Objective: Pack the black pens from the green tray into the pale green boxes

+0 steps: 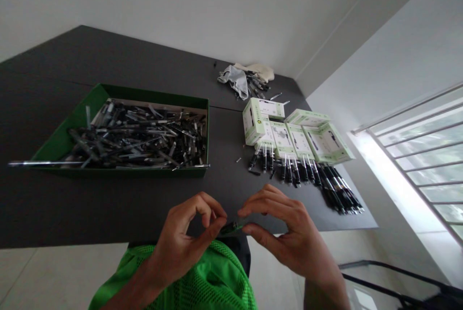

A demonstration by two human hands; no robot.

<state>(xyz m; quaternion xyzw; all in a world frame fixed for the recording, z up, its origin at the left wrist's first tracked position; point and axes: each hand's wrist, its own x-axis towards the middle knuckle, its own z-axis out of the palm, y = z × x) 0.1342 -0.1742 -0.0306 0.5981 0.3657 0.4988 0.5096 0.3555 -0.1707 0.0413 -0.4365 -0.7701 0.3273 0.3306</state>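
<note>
My left hand point(195, 228) is closed in a pinch above the table's front edge. At its thumb and fingertips is a dark pen point(230, 227), foreshortened and partly hidden, so its details are hard to make out. Facing it from the right, my right hand point(280, 228) holds its thumb and fingers apart, close to the pen's other side. A green box point(181, 173) to the left is heaped with loose black and clear pens point(144, 131). Beyond my right hand, black pens point(338, 187) lie in a row before pale green printed cartons point(282, 139).
Farther back on the dark table point(144, 204) lie a grey-white cloth point(234, 80), a cream cloth point(265, 71) and more pens. One long pen sticks out over the box's left front corner. A wall stands behind, with a barred window point(427, 155) at right.
</note>
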